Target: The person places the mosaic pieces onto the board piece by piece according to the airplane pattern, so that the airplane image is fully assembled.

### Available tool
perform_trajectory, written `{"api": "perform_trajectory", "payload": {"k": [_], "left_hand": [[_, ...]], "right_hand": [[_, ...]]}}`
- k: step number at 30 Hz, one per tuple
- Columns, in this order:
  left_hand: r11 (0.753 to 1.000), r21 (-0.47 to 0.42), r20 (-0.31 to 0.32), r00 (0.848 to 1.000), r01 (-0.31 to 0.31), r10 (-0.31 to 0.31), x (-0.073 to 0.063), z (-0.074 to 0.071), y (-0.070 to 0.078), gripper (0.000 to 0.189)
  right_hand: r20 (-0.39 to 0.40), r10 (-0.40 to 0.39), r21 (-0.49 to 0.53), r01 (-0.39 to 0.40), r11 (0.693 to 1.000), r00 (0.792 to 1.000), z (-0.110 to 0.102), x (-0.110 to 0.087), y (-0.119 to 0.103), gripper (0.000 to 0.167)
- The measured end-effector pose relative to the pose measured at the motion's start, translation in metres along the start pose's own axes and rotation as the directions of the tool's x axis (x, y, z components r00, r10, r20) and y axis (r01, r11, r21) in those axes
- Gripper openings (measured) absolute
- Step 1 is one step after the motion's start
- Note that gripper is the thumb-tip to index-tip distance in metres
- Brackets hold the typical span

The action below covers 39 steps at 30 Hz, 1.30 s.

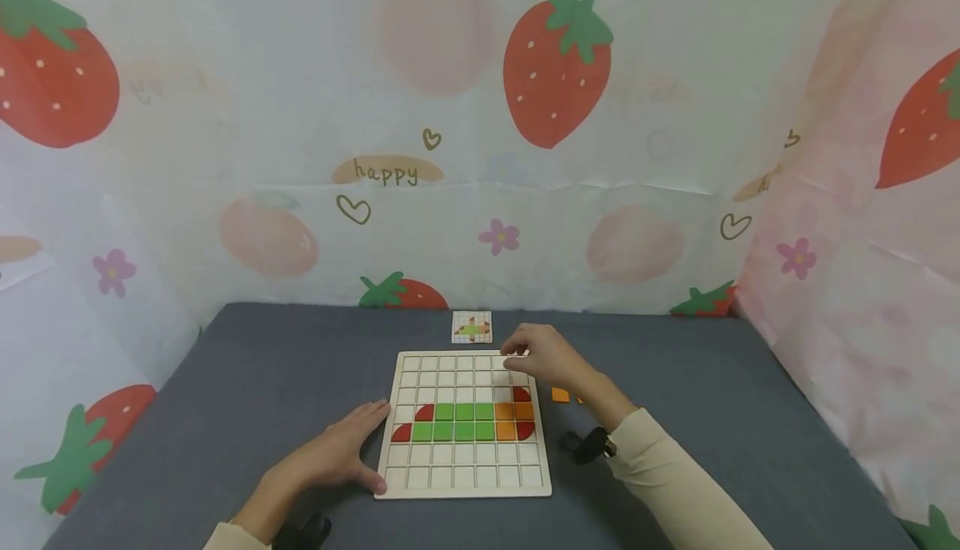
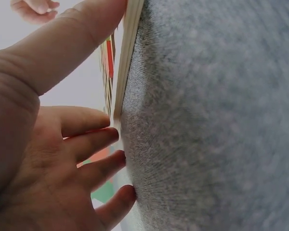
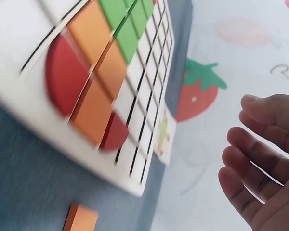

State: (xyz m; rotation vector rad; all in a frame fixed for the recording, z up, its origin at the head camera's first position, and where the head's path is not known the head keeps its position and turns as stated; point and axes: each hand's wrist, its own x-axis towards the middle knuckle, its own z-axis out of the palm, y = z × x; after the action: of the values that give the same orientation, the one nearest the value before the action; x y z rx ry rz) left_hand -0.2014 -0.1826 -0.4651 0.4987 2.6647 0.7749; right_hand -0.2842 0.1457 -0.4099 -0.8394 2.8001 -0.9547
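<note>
A pale wooden grid board (image 1: 462, 477) lies on the grey table. Two rows of it hold green squares (image 1: 465, 431), orange squares (image 1: 506, 431) and rounded red pieces (image 1: 402, 432) at either end. My left hand (image 1: 333, 452) rests along the board's left edge, thumb at the near corner and fingers spread near the far part of that edge. Above the far right corner hovers my right hand (image 1: 551, 356), its fingers loosely bent. Nothing shows between those fingers in the right wrist view, where the hand stands apart from the board.
Behind the board lies a small picture card (image 1: 472, 327) with a coloured pattern on a grid. Loose orange pieces (image 1: 560, 395) are on the table right of the board, partly behind my right forearm. A strawberry-printed curtain (image 1: 480, 242) encloses the table at back and sides.
</note>
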Motion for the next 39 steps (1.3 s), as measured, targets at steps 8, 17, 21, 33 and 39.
{"api": "perform_trajectory", "payload": {"k": [8, 17, 21, 33, 39], "left_hand": [[1.0, -0.004, 0.005, 1.0, 0.009, -0.009, -0.001, 0.0, 0.002, 0.106], [1.0, -0.003, 0.01, 1.0, 0.018, -0.018, 0.0, 0.001, 0.0, 0.106], [1.0, -0.002, 0.013, 1.0, 0.017, -0.017, 0.001, 0.0, -0.001, 0.107], [1.0, 0.002, 0.015, 1.0, -0.012, 0.012, 0.0, -0.002, -0.001, 0.108], [1.0, 0.004, 0.009, 1.0, -0.016, 0.016, -0.001, -0.002, -0.001, 0.108]], "right_hand": [[-0.043, 0.066, -0.011, -0.066, 0.998, 0.997, -0.006, -0.019, 0.025, 0.021], [-0.036, 0.114, -0.066, -0.116, 0.991, 0.993, -0.006, -0.035, 0.052, 0.02], [-0.033, 0.137, -0.109, -0.14, 0.984, 0.99, -0.006, -0.041, 0.062, 0.018], [0.012, 0.203, -0.126, -0.2, 0.972, 0.979, -0.009, -0.054, 0.084, 0.02], [0.035, 0.204, -0.176, -0.195, 0.965, 0.978, -0.007, -0.056, 0.086, 0.018]]}}
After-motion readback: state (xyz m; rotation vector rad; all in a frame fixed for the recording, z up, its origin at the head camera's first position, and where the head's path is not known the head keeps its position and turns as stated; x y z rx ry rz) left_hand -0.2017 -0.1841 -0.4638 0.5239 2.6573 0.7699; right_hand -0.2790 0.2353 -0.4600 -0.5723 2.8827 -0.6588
